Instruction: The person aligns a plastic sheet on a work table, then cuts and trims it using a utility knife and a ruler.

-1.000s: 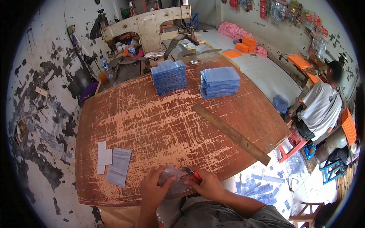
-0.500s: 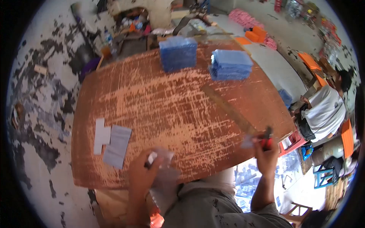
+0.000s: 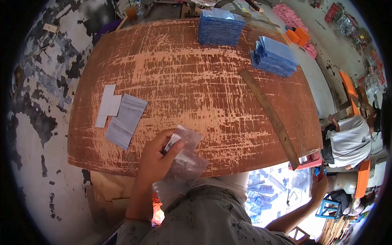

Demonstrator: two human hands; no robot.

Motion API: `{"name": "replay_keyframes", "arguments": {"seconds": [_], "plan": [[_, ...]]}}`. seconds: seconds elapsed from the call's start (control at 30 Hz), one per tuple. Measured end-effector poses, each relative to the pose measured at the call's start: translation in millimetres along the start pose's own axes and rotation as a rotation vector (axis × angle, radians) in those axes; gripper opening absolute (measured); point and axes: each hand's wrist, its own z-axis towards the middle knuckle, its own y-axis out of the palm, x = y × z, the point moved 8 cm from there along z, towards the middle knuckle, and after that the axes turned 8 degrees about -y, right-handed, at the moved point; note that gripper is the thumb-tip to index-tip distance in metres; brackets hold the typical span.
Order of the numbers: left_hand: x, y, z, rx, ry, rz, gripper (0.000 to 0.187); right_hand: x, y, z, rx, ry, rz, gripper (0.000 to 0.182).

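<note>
My left hand [image 3: 157, 157] is closed on a clear plastic sheet [image 3: 190, 157], pinched between thumb and fingers above the table's near edge. To the right, beyond the table's corner, my right hand [image 3: 319, 185] grips a slim red-and-black tool [image 3: 321, 171] whose exact kind I cannot make out. Left of my left hand lie a greyish rectangular sheet [image 3: 126, 121] and a white cross-shaped paper piece [image 3: 108, 107], their edges touching or overlapping. A long worn ruler-like strip [image 3: 271, 118] rests slantwise on the right side of the table.
The scratched brown table [image 3: 175, 81] carries two blue plastic-sheet stacks, one at the back [image 3: 220, 30] and another at the right [image 3: 274, 57]. Plastic scraps [image 3: 261, 192] cover the floor below. A person in a white shirt [image 3: 351, 139] sits at the right.
My right hand has moved right and down, off the table's corner; the small clear piece beside it no longer shows. My left hand still holds its sheet. The view has tilted down.
</note>
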Motion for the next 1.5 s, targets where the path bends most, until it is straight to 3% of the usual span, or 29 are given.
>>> {"name": "replay_keyframes", "arguments": {"seconds": [0.1, 0.17, 0.23, 0.27, 0.3, 0.33, 0.37, 0.43, 0.5, 0.57, 0.63, 0.67, 0.73, 0.77, 0.83, 0.93, 1.03, 1.2, 1.5], "plan": [[-1, -1, -1, -0.044, -0.029, 0.110, 0.041, -21, -3, -1, -0.061, 0.024, -0.014, 0.047], [4, -4, -1, -0.058, -0.044, 0.208, 0.043, -38, -6, -1, 0.024, -0.056, 0.177, 0.047], [15, -2, -2, -0.157, -0.064, 0.471, 0.045, -66, -6, -5, 0.031, -0.070, 0.213, 0.044], [15, -6, 1, -0.159, -0.075, 0.469, 0.045, -78, -7, -5, 0.142, -0.160, 0.265, 0.043], [24, -5, 2, -0.208, 0.064, 0.531, 0.045, -93, -12, -7, 0.251, -0.251, 0.317, 0.042], [32, -3, 4, -0.253, 0.205, 0.590, 0.046, -124, -16, -8, -0.059, -0.130, 0.400, 0.038], [32, -7, 11, -0.251, 0.194, 0.586, 0.046, -140, -17, -11, -0.067, -0.136, 0.393, 0.038], [40, -4, 20, -0.372, 0.306, 0.616, 0.044, -178, -12, -19, -0.185, -0.257, 0.706, 0.032], [48, 0, 33, -0.448, 0.234, 0.678, 0.043, -214, -12, -26, -0.219, -0.343, 0.727, 0.024], [38, 8, 38, -0.525, 0.161, 0.734, 0.042, -254, -6, -42, -0.355, -0.558, 0.638, 0.022], [29, 20, 40, -0.568, 0.269, 0.715, 0.040, -297, -8, -63, -0.370, -0.842, 0.540, 0.022], [30, 24, 42, -0.569, 0.262, 0.707, 0.040, -313, -5, -72, -0.453, -0.830, 0.524, 0.021], [27, 39, 39, -0.697, 0.237, 0.852, 0.040, -347, -9, -92, -0.448, -1.096, 0.532, 0.024], [24, 42, 36, -0.699, 0.230, 0.843, 0.040, -359, -9, -101, -0.446, -1.229, 0.517, 0.025], [38, 38, 26, -0.419, 0.440, 0.871, 0.044, -371, -1, -112, -0.505, -1.269, 0.463, 0.027], [35, 38, 5, -0.383, 0.542, 0.805, 0.047, -386, 7, -129, -0.593, -1.314, 0.369, 0.030], [14, 46, -16, -0.464, 0.489, 0.819, 0.048, -397, 14, -137, -0.619, -1.356, 0.337, 0.035], [-11, 52, -28, -0.480, 0.395, 0.853, 0.050, -407, 17, -145, -0.532, -1.476, 0.252, 0.017], [-19, 42, -24, -0.401, 0.347, 0.842, 0.049, -423, 24, -151, -0.542, -1.579, 0.090, 0.025]]}}
